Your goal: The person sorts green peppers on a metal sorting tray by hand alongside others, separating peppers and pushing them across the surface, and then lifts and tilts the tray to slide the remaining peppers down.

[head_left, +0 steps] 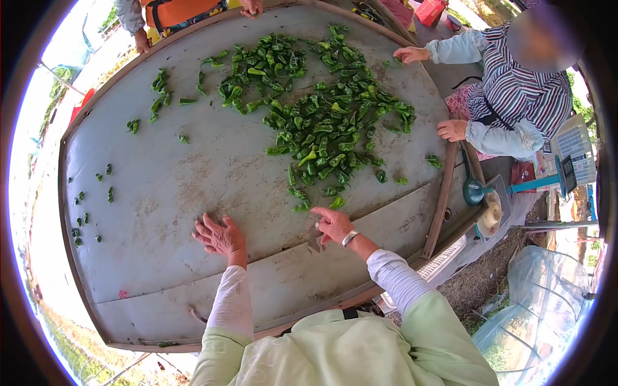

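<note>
My left hand (221, 238) lies on the grey sheet of a large table (161, 219), fingers spread and nothing in them. To its right, my right hand (335, 225) hovers over or rests on the sheet near the lower edge of a big heap of green peppers (322, 128). Its index finger is stretched toward a pepper (301, 206); the other fingers are partly bent, and no pepper shows in them. Another green pepper (337, 202) lies just above this hand. Whether the fingertip touches a pepper I cannot tell.
Several small peppers (78, 219) lie at the left. A raised wooden rim (440, 212) borders the table. A co-worker's hands (452, 130) are at the right edge; another person's hand (143, 42) is at the far edge. A blue-green scale (566, 177) stands at right.
</note>
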Available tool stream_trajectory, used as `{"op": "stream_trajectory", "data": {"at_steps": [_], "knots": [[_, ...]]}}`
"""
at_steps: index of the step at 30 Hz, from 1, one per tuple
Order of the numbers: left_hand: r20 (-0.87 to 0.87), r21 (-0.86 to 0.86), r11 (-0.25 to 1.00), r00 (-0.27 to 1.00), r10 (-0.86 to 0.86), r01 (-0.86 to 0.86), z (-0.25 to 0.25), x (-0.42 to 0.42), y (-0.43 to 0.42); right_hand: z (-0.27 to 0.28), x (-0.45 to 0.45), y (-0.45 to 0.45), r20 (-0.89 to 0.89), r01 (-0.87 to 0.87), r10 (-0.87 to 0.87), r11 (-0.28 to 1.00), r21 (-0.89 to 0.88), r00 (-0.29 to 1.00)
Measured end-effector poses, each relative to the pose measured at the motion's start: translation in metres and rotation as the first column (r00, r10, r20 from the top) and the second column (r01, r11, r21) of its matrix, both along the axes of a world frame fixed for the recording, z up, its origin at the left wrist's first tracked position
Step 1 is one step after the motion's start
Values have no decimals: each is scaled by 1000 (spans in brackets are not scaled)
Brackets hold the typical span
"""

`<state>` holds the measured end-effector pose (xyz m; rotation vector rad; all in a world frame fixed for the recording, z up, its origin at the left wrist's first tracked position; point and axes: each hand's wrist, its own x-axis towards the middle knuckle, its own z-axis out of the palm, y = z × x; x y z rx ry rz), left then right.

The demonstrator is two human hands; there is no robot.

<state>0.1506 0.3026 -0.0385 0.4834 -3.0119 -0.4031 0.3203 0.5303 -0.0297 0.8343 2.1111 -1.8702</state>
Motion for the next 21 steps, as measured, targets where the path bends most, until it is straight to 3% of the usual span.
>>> {"op": "stream_trajectory", "data": {"at_steps": [1,3,5,7,9,13,15,21], "knots": [[6,-7,1000,1000,0,0,-3,0,0,-2,-8,15,52,55,-50,992,-110,997],[-38,-33,999,999,-3,2,-8,-1,0,-33,-21,51,-116,145,-163,978,-153,980],[4,-47,999,1000,4,-4,-5,-1,2,-43,-41,99,-85,208,-215,975,-77,973],[-48,-88,996,999,10,-15,-12,-3,2,-45,-61,147,-176,345,-338,938,14,925],[-35,-99,995,999,-1,-3,-15,-2,0,-55,-76,182,-532,541,-353,802,251,770],[-63,-119,993,998,4,-12,-15,-2,2,-24,-58,199,-494,637,-483,742,209,723],[-90,-121,993,996,-13,2,-19,-3,1,-20,-17,194,-269,542,-472,760,358,840],[-95,-130,991,995,-12,-1,-22,-4,-1,-30,85,162,-81,368,-458,582,725,885]]}}
